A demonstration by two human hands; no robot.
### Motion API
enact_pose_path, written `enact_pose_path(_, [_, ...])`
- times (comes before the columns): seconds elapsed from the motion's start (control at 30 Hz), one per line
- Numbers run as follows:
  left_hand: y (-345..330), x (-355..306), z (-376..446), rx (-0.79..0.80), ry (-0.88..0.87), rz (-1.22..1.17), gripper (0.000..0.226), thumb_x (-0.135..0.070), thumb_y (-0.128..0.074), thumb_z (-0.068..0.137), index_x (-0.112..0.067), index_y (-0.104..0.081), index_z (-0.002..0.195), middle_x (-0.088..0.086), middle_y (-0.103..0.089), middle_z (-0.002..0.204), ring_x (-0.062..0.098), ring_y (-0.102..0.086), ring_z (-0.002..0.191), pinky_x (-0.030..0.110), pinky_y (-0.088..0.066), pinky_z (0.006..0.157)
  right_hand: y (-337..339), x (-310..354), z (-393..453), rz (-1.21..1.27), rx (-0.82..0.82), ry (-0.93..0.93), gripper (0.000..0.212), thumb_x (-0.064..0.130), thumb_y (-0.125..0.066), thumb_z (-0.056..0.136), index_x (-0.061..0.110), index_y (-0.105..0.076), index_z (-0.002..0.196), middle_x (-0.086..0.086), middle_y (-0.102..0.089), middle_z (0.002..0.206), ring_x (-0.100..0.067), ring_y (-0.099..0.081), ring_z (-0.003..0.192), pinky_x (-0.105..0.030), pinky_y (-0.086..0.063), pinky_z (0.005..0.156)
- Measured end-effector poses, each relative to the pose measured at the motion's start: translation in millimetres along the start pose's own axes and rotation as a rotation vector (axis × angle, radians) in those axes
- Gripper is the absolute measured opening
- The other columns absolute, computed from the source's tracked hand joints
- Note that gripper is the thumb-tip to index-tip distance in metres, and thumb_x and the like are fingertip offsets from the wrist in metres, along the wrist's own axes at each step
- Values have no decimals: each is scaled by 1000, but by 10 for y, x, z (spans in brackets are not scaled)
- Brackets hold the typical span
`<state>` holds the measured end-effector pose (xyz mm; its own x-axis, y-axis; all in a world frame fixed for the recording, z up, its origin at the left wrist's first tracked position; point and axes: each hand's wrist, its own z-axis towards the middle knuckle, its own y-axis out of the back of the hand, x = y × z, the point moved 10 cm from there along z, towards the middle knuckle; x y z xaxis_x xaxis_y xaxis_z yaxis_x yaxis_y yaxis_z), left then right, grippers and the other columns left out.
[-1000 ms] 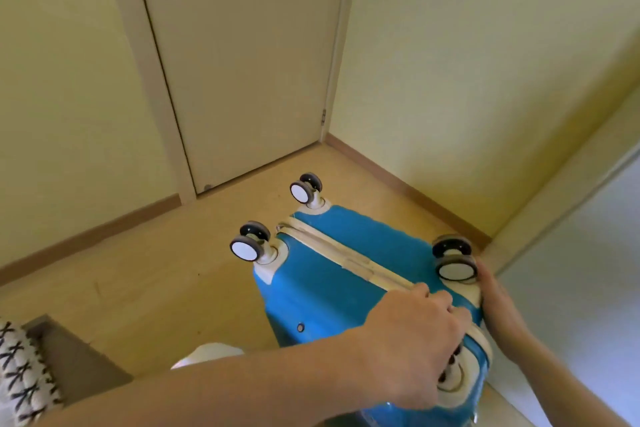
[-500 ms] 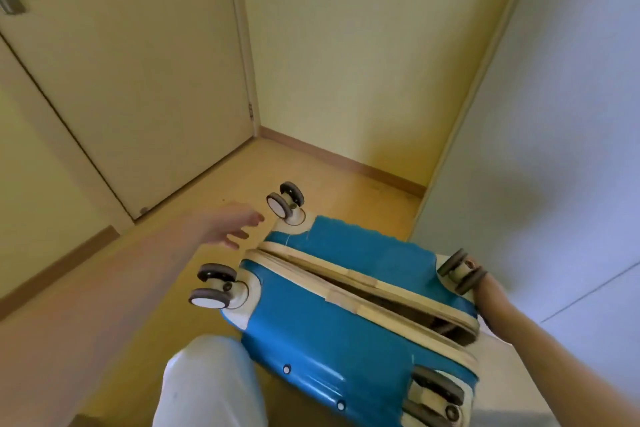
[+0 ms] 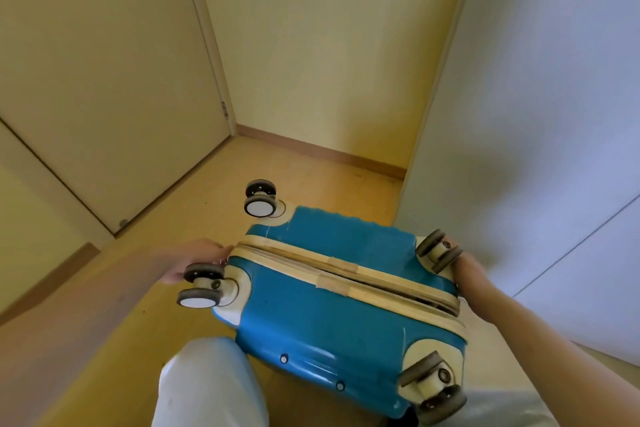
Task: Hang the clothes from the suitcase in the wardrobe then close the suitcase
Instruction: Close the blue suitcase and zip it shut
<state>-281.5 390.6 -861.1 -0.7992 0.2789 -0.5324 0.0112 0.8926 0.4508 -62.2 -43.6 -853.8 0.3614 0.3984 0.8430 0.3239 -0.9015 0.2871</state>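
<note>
The blue hard-shell suitcase (image 3: 332, 291) stood wheels-up on the wooden floor (image 3: 214, 191), just left of the white wardrobe (image 3: 540, 135). The left hand (image 3: 194, 262) touched the cream seam band at its left end; its fingers were blurred, grip unclear. The right hand (image 3: 465, 272) lay against the right edge, fingers hidden. Rigid, smooth and probably bulky, it seemed best held by its edges rather than the spinning casters.

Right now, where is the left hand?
In the head view the left hand is left of centre, at the suitcase seam's left end, just behind a wheel.
</note>
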Motion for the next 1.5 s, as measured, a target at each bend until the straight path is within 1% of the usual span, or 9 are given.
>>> enact_pose_path(0.13, [-16, 25, -20, 35, -10, -22, 46, -38, -49, 105, 4, -62, 118, 25, -69, 115, 29, -63, 94, 50, -48, 102, -21, -6, -122, 7, 15, 13, 26, 29, -36, 109, 29, -55, 92, -5, -61, 90, -22, -59, 84, -37, -51, 71])
enact_pose_path(0.2, [30, -88, -66, 14, -55, 111, 39, -37, -49, 104, -1, -65, 103, 17, -72, 97, 27, -62, 85, 47, -52, 92, -34, -13, -166, -3, 32, 3, 26, 31, -36, 109, 33, -54, 91, -5, -61, 92, -26, -60, 88, -38, -52, 74])
enact_pose_path(0.3, [132, -409, -255, -13, -137, 400, 32, -33, -46, 105, -13, -58, 83, -1, -53, 68, 17, -45, 65, 32, -41, 68, -44, 25, -243, 9, 44, -3, 26, 33, -36, 109, 34, -52, 89, -5, -59, 91, -22, -58, 84, -36, -51, 72])
enact_pose_path(0.47, [-76, -1056, -715, -122, -250, 862, 36, -36, -38, 106, -20, -58, 81, -1, -55, 76, 15, -48, 69, 31, -36, 66, -93, 51, -296, 38, 112, -3, 26, 40, -32, 109, 40, -54, 96, -2, -61, 98, -23, -60, 97, -47, -51, 96])
enact_pose_path(0.63, [-635, -1427, -978, -328, -348, 1079, 33, -36, -38, 102, -19, -67, 98, -2, -57, 85, 19, -53, 81, 31, -46, 74, -15, -85, -340, 158, 140, -65, 31, 48, -41, 105, 27, -62, 100, -6, -66, 103, -21, -62, 96, -40, -52, 90])
enact_pose_path(0.77, [-1224, -1633, -1065, -209, -405, 1156, 26, -24, -38, 101, -16, -56, 83, -1, -47, 71, 20, -46, 69, 35, -40, 63, 12, -179, -356, 190, 133, -58, 34, 45, -45, 103, 23, -70, 105, -8, -68, 109, -21, -63, 101, -41, -51, 98])
enact_pose_path(1.13, [-2464, -2273, -1311, -223, -492, 995, 27, -23, -47, 98, -15, -54, 74, 3, -57, 76, 21, -53, 68, 33, -37, 54, -277, -46, -361, 186, 175, -40, 50, 63, -40, 100, 24, -69, 111, -5, -72, 114, -23, -67, 106, -47, -49, 106])
enact_pose_path(1.37, [-2094, -2293, -1294, -204, -440, 860, 33, -30, -45, 100, -14, -53, 72, 3, -54, 73, 21, -51, 68, 37, -42, 61, -684, 185, -298, 362, 318, -166, 59, 58, -46, 100, 7, -59, 127, -13, -71, 112, -29, -68, 100, -42, -57, 89])
enact_pose_path(1.5, [-1634, -1950, -1227, -157, -402, 646, 34, -31, -47, 99, -17, -52, 68, -2, -48, 63, 13, -44, 58, 28, -38, 60, -811, 244, -292, 402, 456, -53, 39, 37, -43, 104, 21, -55, 138, 0, -55, 142, -22, -45, 136, -50, -36, 114])
